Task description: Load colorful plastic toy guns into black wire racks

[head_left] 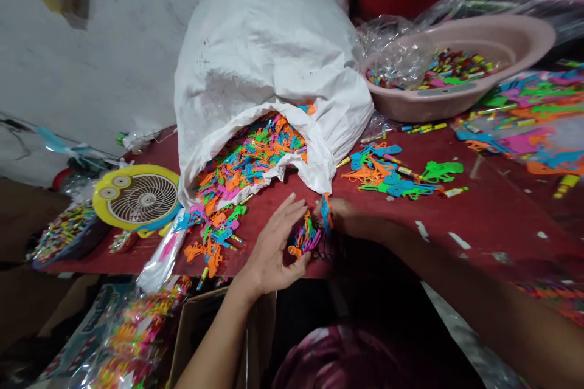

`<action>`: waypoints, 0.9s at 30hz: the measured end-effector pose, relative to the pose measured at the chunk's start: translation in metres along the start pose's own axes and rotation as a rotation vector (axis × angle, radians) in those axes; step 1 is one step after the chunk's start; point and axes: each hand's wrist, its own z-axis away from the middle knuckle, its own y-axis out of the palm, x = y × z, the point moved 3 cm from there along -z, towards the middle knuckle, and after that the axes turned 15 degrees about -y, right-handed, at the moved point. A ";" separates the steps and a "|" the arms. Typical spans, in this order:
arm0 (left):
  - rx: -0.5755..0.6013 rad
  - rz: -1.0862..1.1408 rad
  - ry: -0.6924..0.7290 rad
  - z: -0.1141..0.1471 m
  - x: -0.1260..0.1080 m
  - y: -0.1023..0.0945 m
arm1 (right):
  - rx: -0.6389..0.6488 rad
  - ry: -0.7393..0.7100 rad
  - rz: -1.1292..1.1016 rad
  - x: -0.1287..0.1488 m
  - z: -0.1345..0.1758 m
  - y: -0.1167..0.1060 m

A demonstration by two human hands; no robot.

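At lower centre, left hand [274,249] and right hand [344,219] together grasp a bunch of small plastic toys [306,237] at the table [479,213] edge.

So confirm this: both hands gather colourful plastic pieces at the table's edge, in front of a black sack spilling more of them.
Wrong on one point: the sack is white, not black, as the head view shows. The left hand and right hand do gather colourful plastic pieces at the table edge.
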 end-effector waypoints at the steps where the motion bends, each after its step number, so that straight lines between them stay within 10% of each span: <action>1: -0.001 0.001 0.000 0.000 0.000 0.000 | 0.013 0.016 -0.015 0.002 -0.002 -0.002; 15: -0.074 0.101 0.056 0.003 0.011 0.004 | 0.048 0.104 -0.003 0.009 -0.002 -0.007; 27: -0.056 0.000 0.008 0.006 0.007 0.003 | 0.193 -0.040 0.568 0.030 -0.001 0.006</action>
